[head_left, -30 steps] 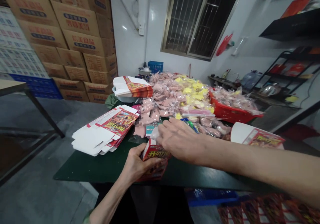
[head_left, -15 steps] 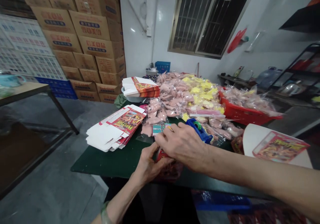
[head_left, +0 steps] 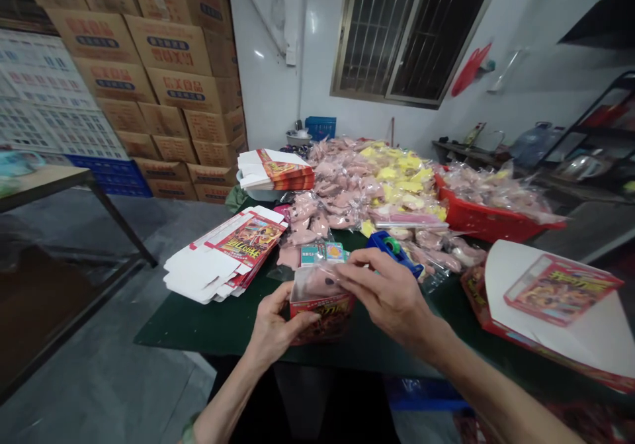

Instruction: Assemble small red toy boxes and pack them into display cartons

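My left hand (head_left: 278, 325) is wrapped round the left side of a small red printed carton (head_left: 330, 321), its thumb across the front. The carton's top is open, and a pink toy in a clear bag (head_left: 320, 282) shows in the opening. At the opening's right side my right hand (head_left: 387, 292) has its fingers closed on the bagged toy; their tips are partly hidden. Just behind the carton lie small teal cards (head_left: 317, 253). A blue tape dispenser (head_left: 394, 253) stands beyond my right hand.
Flattened cartons (head_left: 223, 259) lie in a stack on the green table (head_left: 198, 325) at left. Bagged pink and yellow toys (head_left: 357, 186) heap at the back, beside a filled red basin (head_left: 491, 222). A large open box (head_left: 560, 338) with a printed carton on it sits at right.
My hands were together over the carton, mostly covering it. Now they are apart, my right hand lies farther right, and the carton's open top with the bagged toy is visible.
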Demonstrator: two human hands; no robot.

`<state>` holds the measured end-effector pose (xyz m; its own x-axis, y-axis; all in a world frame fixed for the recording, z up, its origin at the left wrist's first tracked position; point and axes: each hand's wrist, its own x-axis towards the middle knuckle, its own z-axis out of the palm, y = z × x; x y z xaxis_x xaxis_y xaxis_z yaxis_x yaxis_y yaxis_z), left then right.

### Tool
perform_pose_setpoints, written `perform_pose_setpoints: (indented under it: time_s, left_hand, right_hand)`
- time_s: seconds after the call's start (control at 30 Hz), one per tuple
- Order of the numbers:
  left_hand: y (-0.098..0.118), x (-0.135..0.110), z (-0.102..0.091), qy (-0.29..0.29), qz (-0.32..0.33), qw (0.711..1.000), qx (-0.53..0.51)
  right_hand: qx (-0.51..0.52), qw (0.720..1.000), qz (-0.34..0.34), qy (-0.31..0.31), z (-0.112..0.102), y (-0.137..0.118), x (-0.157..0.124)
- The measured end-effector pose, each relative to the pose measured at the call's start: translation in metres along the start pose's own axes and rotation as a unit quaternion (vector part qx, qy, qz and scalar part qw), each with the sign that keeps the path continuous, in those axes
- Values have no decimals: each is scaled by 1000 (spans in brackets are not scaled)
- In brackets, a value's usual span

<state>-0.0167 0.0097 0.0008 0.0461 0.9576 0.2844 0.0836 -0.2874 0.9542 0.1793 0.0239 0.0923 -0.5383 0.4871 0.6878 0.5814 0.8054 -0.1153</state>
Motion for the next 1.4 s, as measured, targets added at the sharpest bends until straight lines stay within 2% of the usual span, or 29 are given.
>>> perform_pose_setpoints:
  time_s: [0.1, 0.17, 0.2, 0.3, 0.4, 0.47, 0.5, 0.53, 0.57, 0.6, 0.67, 0.73, 0.77, 0.87, 1.0, 1.27, 1.4]
  left_hand:
    - [3, 2, 2, -15, -6, 1000, 9]
    - [4, 3, 3, -14, -4, 1000, 0]
    - [4, 3, 4, -11, -3, 1000, -5]
    - [1, -2, 2, 21, 6, 1000, 14]
    - [-3, -15, -9, 119, 13, 990, 71]
    - [-7, -24, -23, 205, 3, 975, 90]
    - [-9, -27, -30, 230, -1, 968, 98]
    - [-12, -29, -37, 239, -3, 965, 105]
    - [-15, -30, -43, 239, -5, 964, 113]
    - [-18, -30, -47, 230, -3, 966, 120]
    - [-23, -29, -52, 220, 2, 967, 126]
    - [-26, -27, -52, 224, 8, 966, 128]
    - [-27, -26, -51, 225, 11, 966, 130]
    - [-26, -25, -49, 226, 21, 964, 139]
    - [-27, -27, -49, 226, 42, 961, 155]
    - [-24, -29, -48, 241, 54, 951, 186]
    - [-25, -28, -50, 238, 54, 952, 184]
  right_hand:
    - [-8, 988, -61, -139, 1, -2, 4]
    - [37, 973, -63, -221, 2, -4, 4]
    - [50, 970, -47, -235, 4, -7, 2]
    - [45, 981, -1, -188, 10, -25, -9]
    - [67, 996, -13, -65, 17, -43, -21]
    - [63, 997, 14, 37, 21, -40, -33]
    - [34, 996, 47, 74, 22, -31, -42]
    - [-12, 992, 92, 85, 23, -19, -52]
    - [-73, 986, 135, 70, 25, -3, -63]
    - [-137, 974, 182, 18, 26, 15, -75]
    - [-238, 930, 254, -119, 29, 52, -100]
    - [-292, 898, 262, -199, 31, 81, -119]
    - [-304, 893, 252, -216, 31, 92, -126]
    - [-297, 905, 203, -229, 32, 109, -133]
    - [-276, 923, 150, -223, 38, 114, -133]
    - [-292, 936, 138, -142, 57, 117, -131]
    - [-280, 944, 107, -137, 57, 120, -130]
